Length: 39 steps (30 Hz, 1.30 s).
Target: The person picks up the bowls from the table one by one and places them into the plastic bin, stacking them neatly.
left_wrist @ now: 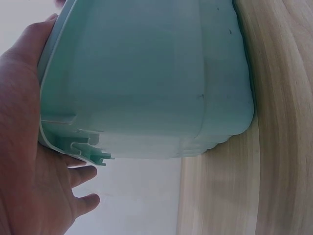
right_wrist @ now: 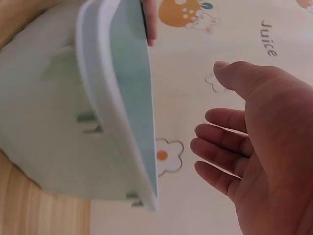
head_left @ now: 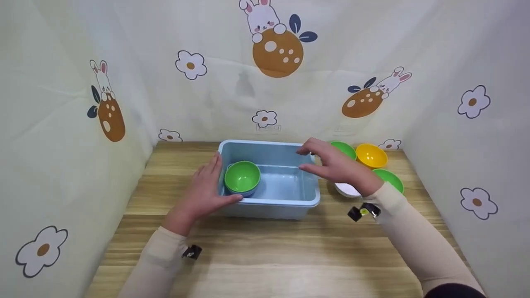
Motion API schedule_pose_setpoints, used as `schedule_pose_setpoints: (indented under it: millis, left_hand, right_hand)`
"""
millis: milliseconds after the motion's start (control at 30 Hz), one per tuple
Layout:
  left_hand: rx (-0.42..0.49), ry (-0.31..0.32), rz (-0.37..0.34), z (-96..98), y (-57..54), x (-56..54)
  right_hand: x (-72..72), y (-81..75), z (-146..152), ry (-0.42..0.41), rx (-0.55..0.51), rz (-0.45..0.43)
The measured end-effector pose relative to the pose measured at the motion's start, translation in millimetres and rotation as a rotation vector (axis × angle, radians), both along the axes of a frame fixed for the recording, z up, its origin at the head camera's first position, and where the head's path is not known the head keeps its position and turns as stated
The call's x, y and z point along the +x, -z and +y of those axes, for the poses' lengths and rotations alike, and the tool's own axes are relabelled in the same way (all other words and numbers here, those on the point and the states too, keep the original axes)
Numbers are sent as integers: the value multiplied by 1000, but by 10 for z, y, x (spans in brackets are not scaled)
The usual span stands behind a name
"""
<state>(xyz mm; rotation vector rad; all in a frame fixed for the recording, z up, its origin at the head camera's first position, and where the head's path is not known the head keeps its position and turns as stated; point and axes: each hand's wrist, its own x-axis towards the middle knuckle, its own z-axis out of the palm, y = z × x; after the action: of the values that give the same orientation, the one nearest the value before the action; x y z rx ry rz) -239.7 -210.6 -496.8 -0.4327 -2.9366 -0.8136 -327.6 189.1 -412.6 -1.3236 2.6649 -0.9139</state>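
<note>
A light blue plastic bin stands on the table, with a green bowl inside at its left end. Beneath that bowl shows a blue one. My left hand lies against the bin's left end, thumb along the front rim and fingers extended; in the left wrist view the palm touches the rim. My right hand hovers over the bin's right end, thumb and fingers apart and nothing between them. The right wrist view has this hand apart from the rim.
Right of the bin are two green bowls, a yellow bowl and a white bowl, partly hidden by my right hand and forearm. Patterned cloth walls in the wooden table at the back and sides.
</note>
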Motion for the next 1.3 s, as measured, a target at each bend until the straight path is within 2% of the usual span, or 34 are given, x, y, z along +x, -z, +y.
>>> schedule_pose_setpoints:
  millis: [233,467,600,800,1067,1300]
  left_hand:
    - [19,-5,-24,10,-13,6]
    - [17,-17,-25,17,0,10]
    - [27,0,-9,13,11,1]
    - [38,10,0,13,15,-8]
    - [22,0,-8,12,18,-10]
    - [28,-2,-6,16,-1,3]
  right_hand:
    - [160,210,520,124,-86,19]
    - [312,343,952,290,-125,-27]
    - [352,435,1149,326,-160,38]
    - [378,513,1360,415,-156,92]
    - [399,614,1557,535,-140,67]
    - [382,771,1679,612,-209,60]
